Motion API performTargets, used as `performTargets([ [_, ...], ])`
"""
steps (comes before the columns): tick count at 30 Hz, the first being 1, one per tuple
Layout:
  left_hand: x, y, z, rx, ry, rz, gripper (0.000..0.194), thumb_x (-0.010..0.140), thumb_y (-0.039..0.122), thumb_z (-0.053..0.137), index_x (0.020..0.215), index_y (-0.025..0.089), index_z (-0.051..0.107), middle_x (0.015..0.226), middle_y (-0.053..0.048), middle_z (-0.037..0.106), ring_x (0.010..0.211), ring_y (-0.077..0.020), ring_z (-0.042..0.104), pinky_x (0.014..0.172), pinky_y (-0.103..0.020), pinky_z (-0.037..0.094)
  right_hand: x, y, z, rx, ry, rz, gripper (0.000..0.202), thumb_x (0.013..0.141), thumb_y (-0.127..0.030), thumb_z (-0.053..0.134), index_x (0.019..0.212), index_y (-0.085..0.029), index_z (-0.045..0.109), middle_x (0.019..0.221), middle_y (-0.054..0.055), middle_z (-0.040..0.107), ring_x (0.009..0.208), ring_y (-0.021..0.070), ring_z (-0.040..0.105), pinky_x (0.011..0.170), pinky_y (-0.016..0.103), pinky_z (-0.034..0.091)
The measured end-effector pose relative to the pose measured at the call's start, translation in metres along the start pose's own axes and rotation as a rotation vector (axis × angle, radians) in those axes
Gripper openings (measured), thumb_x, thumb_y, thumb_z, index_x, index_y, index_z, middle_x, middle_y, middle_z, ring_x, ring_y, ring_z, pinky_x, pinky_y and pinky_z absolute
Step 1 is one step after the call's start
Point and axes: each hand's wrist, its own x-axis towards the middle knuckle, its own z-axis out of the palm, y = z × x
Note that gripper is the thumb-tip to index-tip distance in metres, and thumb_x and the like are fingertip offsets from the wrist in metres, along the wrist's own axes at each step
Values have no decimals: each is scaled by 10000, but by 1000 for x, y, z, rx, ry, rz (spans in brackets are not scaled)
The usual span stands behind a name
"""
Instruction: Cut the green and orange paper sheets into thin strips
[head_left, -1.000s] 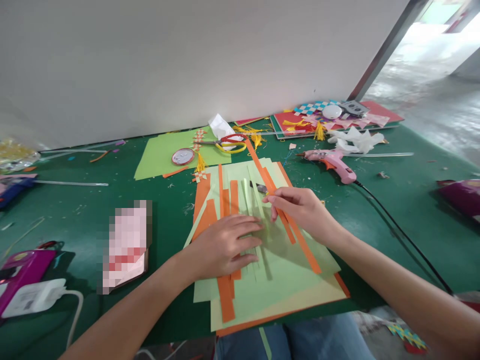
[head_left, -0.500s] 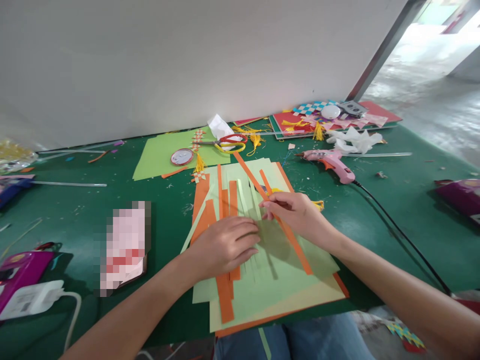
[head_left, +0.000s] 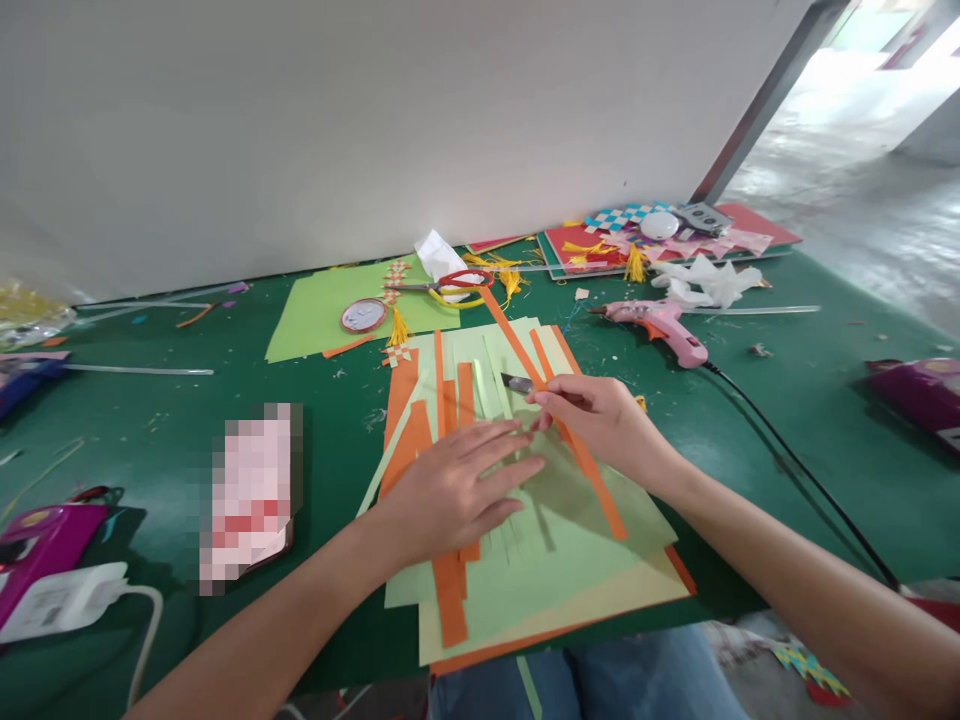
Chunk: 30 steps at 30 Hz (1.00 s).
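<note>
My right hand [head_left: 592, 415] pinches an orange paper strip [head_left: 513, 338], which slants across the pale green paper sheets [head_left: 570, 560]. Another orange strip lies close alongside the pinched one. Beside those fingertips shows the blade end of a utility knife [head_left: 516, 383]; the rest is hidden behind the strip and hand. My left hand [head_left: 465, 490] is spread palm down over the sheets, fingertips close to the right hand. Whether it touches the paper is hard to tell. Several orange strips [head_left: 450, 610] and pale green strips [head_left: 395, 447] lie around and beneath it.
Scissors [head_left: 442, 287], a round tin [head_left: 364, 315] and a yellow tassel [head_left: 400, 327] lie on or near a bright green sheet [head_left: 300, 320]. A pink glue gun [head_left: 660, 325] with a black cord is at right. A phone [head_left: 251, 490] lies left.
My left hand has moved slightly right, its fingers spreading toward the right hand. The pinched strip has shifted a little up and right, and the knife blade now shows beside it.
</note>
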Motion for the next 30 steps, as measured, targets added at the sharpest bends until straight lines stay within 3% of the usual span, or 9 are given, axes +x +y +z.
performTargets([
  [5, -1, 2, 7, 18, -73, 28, 378, 993, 357, 447, 1262, 127, 581, 1328, -167, 580, 1249, -282, 542, 1075, -511, 429, 2, 6, 3, -107, 21, -48, 283, 892, -365, 496, 798, -181, 689, 672, 3, 618, 556, 111, 441, 520, 243, 317],
  [11, 0, -2, 8, 103, -3, 101, 303, 970, 78, 420, 1211, 117, 599, 1218, -122, 657, 1207, -238, 569, 1075, -477, 435, 9, 11, 5, -163, 80, -72, 290, 895, -342, 466, 858, -173, 698, 655, -10, 568, 538, 102, 356, 520, 243, 290],
  [15, 4, -1, 3, 178, 54, 184, 217, 945, 60, 477, 1080, 90, 645, 1049, -97, 710, 1080, -239, 618, 1024, -468, 468, 12, 10, 4, -139, 120, -66, 309, 902, -355, 456, 888, -178, 709, 587, -31, 494, 504, 95, 311, 497, 240, 266],
  [18, 7, 0, 1, 233, 104, 219, 158, 929, 49, 508, 967, 80, 658, 970, -93, 714, 1011, -239, 628, 890, -420, 525, 12, 10, 4, -97, 138, -56, 307, 896, -367, 468, 896, -180, 712, 653, -5, 568, 515, 98, 390, 493, 241, 292],
  [22, 8, 1, 0, 287, 126, 217, 145, 928, 45, 513, 943, 90, 650, 928, -88, 708, 911, -219, 638, 719, -358, 526, 11, 10, 5, -25, 141, -37, 286, 891, -363, 483, 883, -184, 706, 846, 47, 680, 677, 143, 571, 543, 245, 386],
  [30, 7, 7, 4, 242, 153, 210, 149, 942, 75, 498, 917, 107, 642, 869, -74, 697, 851, -192, 645, 728, -330, 541, 11, 0, 4, 30, 128, -20, 239, 873, -323, 518, 818, -190, 708, 873, 46, 720, 761, 164, 615, 604, 264, 433],
])
